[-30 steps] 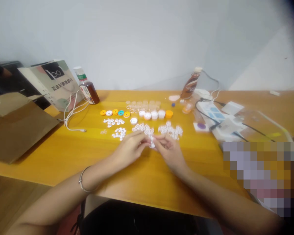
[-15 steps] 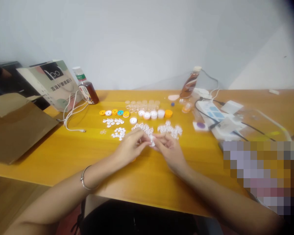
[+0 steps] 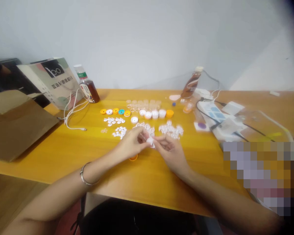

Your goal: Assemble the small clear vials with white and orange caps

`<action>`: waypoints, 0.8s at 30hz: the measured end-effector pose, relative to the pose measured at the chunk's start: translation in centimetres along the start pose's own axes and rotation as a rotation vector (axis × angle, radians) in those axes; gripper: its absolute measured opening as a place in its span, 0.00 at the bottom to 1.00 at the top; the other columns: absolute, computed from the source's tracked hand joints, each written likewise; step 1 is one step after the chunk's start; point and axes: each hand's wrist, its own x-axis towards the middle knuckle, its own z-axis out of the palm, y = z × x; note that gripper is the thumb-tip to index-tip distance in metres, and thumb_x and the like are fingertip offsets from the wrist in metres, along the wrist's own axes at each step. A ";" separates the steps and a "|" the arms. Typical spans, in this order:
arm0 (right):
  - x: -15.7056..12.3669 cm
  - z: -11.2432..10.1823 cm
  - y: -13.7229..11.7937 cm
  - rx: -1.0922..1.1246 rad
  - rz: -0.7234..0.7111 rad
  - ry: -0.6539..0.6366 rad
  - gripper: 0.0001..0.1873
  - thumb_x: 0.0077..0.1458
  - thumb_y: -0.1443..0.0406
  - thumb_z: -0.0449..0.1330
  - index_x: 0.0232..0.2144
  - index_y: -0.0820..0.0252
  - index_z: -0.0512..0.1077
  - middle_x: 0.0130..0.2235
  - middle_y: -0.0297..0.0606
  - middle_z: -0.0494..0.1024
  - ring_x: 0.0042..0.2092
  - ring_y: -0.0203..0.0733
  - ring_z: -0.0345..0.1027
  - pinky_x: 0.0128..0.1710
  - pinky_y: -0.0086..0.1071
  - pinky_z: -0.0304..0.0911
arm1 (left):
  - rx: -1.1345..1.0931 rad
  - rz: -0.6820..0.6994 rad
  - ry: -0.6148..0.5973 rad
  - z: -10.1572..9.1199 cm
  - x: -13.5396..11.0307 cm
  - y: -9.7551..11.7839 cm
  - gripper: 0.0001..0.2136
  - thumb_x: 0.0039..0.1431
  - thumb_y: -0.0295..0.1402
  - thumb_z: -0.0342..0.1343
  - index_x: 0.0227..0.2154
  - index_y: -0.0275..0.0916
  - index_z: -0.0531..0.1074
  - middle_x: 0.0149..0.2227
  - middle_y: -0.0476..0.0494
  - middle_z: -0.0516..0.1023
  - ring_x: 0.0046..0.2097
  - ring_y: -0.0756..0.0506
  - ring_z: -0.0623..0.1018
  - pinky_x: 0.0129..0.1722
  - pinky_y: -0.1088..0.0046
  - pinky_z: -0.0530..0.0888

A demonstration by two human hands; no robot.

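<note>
The small white piece (image 3: 150,141) sat right between the person's two grips, above the surface (image 3: 147,184). The left grip (image 3: 132,143) had it pinched at one side with the thumb and a curled finger, and the right grip (image 3: 172,151) was closed on the opposite side by its fingertips. Whether it was one part or two fitted together, I couldn't make out from where I stood; the fingers hid most of it.

It looked like moulded plastic to me, so I'd have reckoned it next to weightless and fairly stiff, smooth enough to skid out of a careless pinch. Opposite edges seemed the sensible place to take hold, thumb against finger, with a light squeeze; any thin part might have bent or snapped under a hard one.

Just beyond the grips lay a heap of white openwork pieces (image 3: 147,128), and past the right grip a second white heap (image 3: 171,130). Those looked lacy and more delicate, likely to tangle, best lifted singly by the rim. White discs (image 3: 120,132) were scattered beyond the left grip, off to its left. An orange ring-shaped cap (image 3: 133,158) showed on the near side of the left grip, partly covered by it; its raised rim looked sturdy and easier to grasp.
</note>
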 end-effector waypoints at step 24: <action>0.3 -0.2 0.4 0.102 0.096 0.035 0.11 0.43 0.59 0.64 0.27 0.58 0.69 0.31 0.35 0.80 0.35 0.39 0.74 0.42 0.35 0.68 | -0.178 0.005 -0.017 0.5 0.2 -0.6 0.07 0.52 0.31 0.56 0.31 0.34 0.65 0.29 0.47 0.71 0.29 0.53 0.71 0.32 0.74 0.70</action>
